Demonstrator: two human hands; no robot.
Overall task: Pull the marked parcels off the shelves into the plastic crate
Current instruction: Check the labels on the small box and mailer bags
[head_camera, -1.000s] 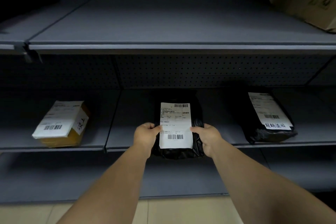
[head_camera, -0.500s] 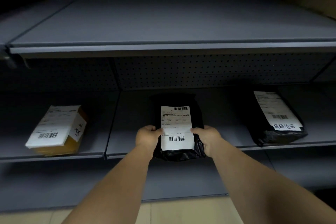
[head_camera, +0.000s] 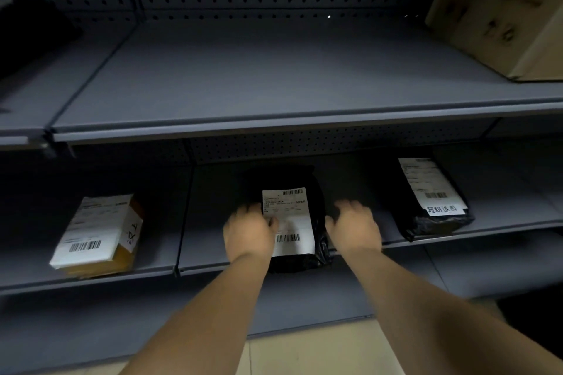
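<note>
A black plastic-wrapped parcel (head_camera: 289, 216) with a white barcode label lies on the middle shelf (head_camera: 213, 265), its near end overhanging the shelf edge. My left hand (head_camera: 249, 233) rests on the parcel's left side with the thumb on the label. My right hand (head_camera: 355, 228) is just off its right side with the fingers spread and blurred. A second black parcel (head_camera: 432, 201) with handwriting on its label lies to the right. On the left lies a yellow box (head_camera: 97, 234) with a white label and handwriting on its end. The crate is out of view.
The upper shelf (head_camera: 259, 76) holds a cardboard box (head_camera: 499, 9) at the far right and a dark object (head_camera: 30, 36) at the far left. Perforated back panels close off the shelves. A lower shelf and tiled floor (head_camera: 304, 356) lie below my arms.
My right hand has let go of the middle parcel and opened beside it. The left hand has slid up over the parcel's left side. The camera has tilted upward.
</note>
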